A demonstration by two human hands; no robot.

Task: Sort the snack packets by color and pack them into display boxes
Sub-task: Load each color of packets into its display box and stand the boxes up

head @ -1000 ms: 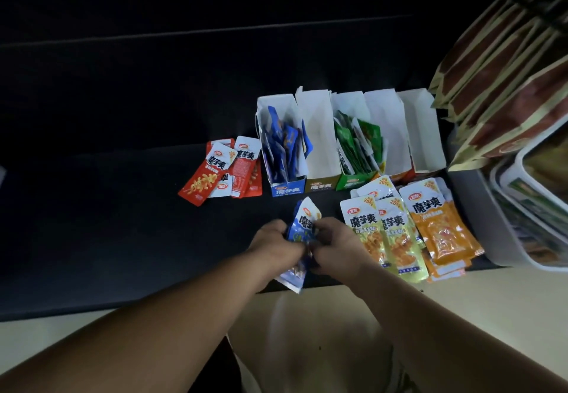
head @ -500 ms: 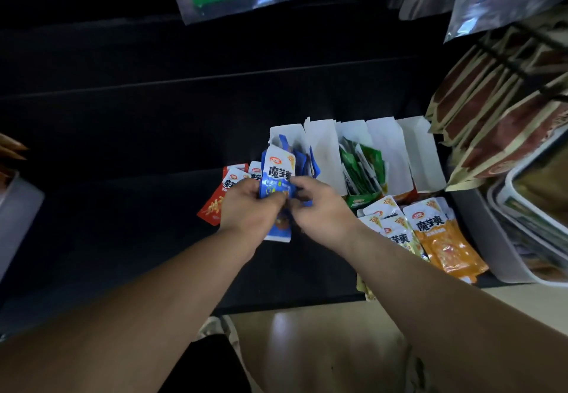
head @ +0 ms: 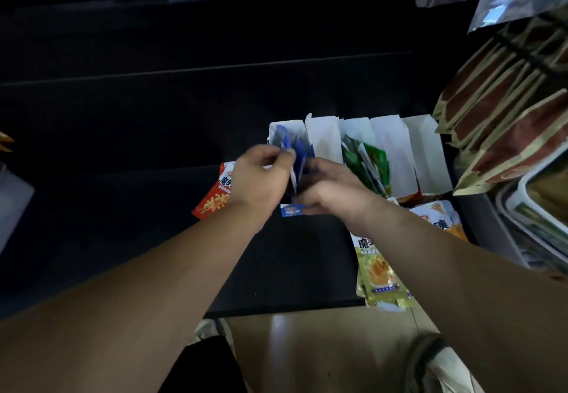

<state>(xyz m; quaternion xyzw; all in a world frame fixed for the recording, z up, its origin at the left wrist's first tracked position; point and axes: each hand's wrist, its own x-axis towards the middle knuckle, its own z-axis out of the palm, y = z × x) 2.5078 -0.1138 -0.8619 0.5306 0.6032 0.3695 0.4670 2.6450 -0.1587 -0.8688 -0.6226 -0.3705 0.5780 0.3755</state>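
Blue packets (head: pixel 299 150) stand on edge inside the blue box (head: pixel 291 210), leftmost of the row on the worktop (head: pixel 123 223). Left hand (head: pixel 261 177) — its fingers (head: pixel 284 154) pinch the top edge of one packet. Right hand (head: pixel 333 191) curls into the box mouth; I cannot tell whether it grips anything. I judge the packets light, thin, floppy and slick — take hold at the stiffer sealed edge, not the soft middle. Red packets (head: pixel 215 199) and yellow packets (head: pixel 376 269) lie outside the boxes.

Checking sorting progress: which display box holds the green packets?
The middle box, the only one showing green packets; the leftmost box holds blue packets.
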